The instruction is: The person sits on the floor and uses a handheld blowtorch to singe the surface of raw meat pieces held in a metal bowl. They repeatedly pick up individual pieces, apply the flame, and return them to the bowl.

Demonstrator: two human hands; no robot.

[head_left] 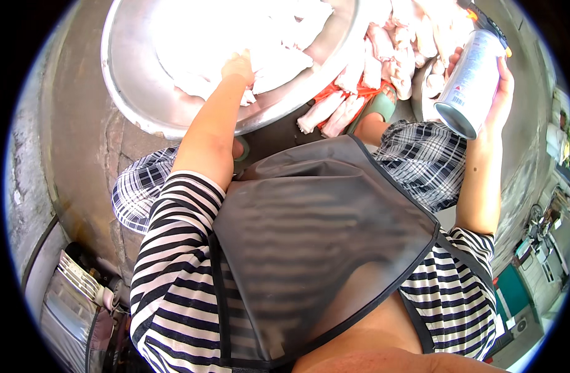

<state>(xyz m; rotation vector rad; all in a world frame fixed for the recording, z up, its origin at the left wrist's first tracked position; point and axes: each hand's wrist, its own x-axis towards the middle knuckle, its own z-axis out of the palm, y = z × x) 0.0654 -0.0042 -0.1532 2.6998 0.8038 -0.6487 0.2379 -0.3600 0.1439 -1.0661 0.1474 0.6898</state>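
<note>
My right hand (499, 93) grips a white gas canister (471, 79), tilted, with its bare metal base facing towards me. A black torch head (489, 22) with orange parts is fitted at the canister's far end. Over a wide metal basin (126, 70), my left hand (238, 67) reaches in among pale pieces of meat (282, 74), which look like pig's trotters. Strong glare washes out much of the basin, so whether the fingers grasp a piece is unclear. To the right of the basin, more trotters (371, 60) are heaped, partly on red plastic (326, 91).
Beside the heap stands a smaller metal bowl (421, 88) with pieces in it. My sandalled foot (380, 105) is close to the red plastic. A dark translucent apron (322, 224) covers my lap. Assorted goods (89, 298) stand by the wall at lower left.
</note>
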